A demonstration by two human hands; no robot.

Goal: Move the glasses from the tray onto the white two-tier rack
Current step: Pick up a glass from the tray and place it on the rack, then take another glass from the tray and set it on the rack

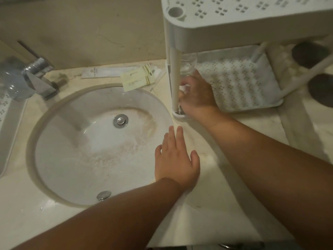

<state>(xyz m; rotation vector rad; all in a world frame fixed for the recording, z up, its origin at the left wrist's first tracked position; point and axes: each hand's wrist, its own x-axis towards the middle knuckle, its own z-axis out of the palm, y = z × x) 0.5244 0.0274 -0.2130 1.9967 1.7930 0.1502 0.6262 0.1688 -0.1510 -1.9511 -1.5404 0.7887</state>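
We look down on a pale marble tabletop (225, 186) with a round white sink (86, 141) set into it. Our right hand (197, 95) reaches into the lower tier (239, 82) of the white two-tier rack (252, 20), at its front left corner behind the near post (175, 78). Its grip is curled around a clear glass (188, 63), which stands on or just above the perforated lower tier; we cannot tell whether its base touches. Something white shows between the fingers, too blurred to name.

Our left hand (175, 159) lies flat over the sink's right rim, fingers straight and slightly spread, its grip holding nothing.

At the far left edge another clear glass (10, 80) sits beside a perforated tray (7, 112), just left of the chrome tap (40, 76). The upper tier of the rack carries no glass in the part we can see.

Behind the sink lie small sachets: a long white packet (100, 72) with a faint round logo, and pale yellow packets (137, 79) with gold stripes and small printed lines. The print is too small and blurred for us to read. Two dark round shapes (313, 69) sit at the right beyond the rack.
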